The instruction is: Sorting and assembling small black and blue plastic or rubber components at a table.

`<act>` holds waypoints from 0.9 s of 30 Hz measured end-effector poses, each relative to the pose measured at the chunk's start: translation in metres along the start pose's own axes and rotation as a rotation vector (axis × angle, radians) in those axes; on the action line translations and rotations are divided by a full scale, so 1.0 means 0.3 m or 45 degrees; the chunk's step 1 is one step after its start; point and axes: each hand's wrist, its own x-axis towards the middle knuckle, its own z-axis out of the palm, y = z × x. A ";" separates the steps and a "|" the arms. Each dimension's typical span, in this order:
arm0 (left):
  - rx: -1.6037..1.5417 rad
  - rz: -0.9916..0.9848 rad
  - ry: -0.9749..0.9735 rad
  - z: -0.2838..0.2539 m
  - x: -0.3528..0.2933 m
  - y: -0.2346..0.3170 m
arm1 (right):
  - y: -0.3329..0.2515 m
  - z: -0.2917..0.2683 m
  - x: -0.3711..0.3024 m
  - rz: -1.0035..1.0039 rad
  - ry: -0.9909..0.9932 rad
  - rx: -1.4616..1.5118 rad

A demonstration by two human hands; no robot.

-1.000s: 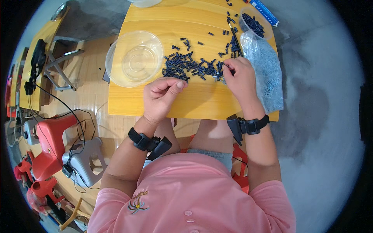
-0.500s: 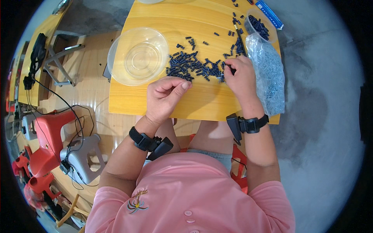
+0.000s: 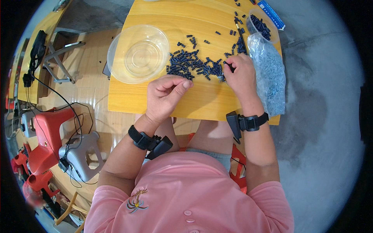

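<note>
My left hand is closed in a pinch at the near edge of a pile of small dark plastic pieces; whatever sits between its thumb and finger is too small to make out. At the pile's right side, my right hand has its fingers closed around a small black piece, partly hidden by them. A thin black rod-like tool with a light tip lies just beyond the right hand's knuckles. Beside that hand rests a clear plastic bag full of small silvery parts.
A clear round plastic bowl stands left of the pile. Another clear tub at the far right holds more dark pieces, with a blue box by it. Left of the yellow table are a red stool, a grey stool and cables.
Both hands keep nearly the same pose and place. The view has shifted very slightly; nothing has visibly been picked up or let go.
</note>
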 end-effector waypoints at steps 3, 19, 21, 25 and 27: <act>0.047 0.001 -0.052 -0.002 -0.006 0.002 | -0.023 -0.041 -0.004 0.060 0.001 0.132; -0.279 -0.611 -0.276 0.111 -0.103 0.102 | -0.243 -0.170 -0.308 -0.095 -0.039 0.627; -0.304 -0.630 -0.242 0.112 -0.121 0.094 | -0.248 -0.173 -0.323 -0.089 -0.019 0.634; -0.409 -0.632 -0.194 0.115 -0.152 0.085 | -0.260 -0.177 -0.338 -0.062 0.024 0.654; -0.416 -0.618 -0.172 0.115 -0.161 0.085 | -0.261 -0.179 -0.344 -0.080 0.014 0.657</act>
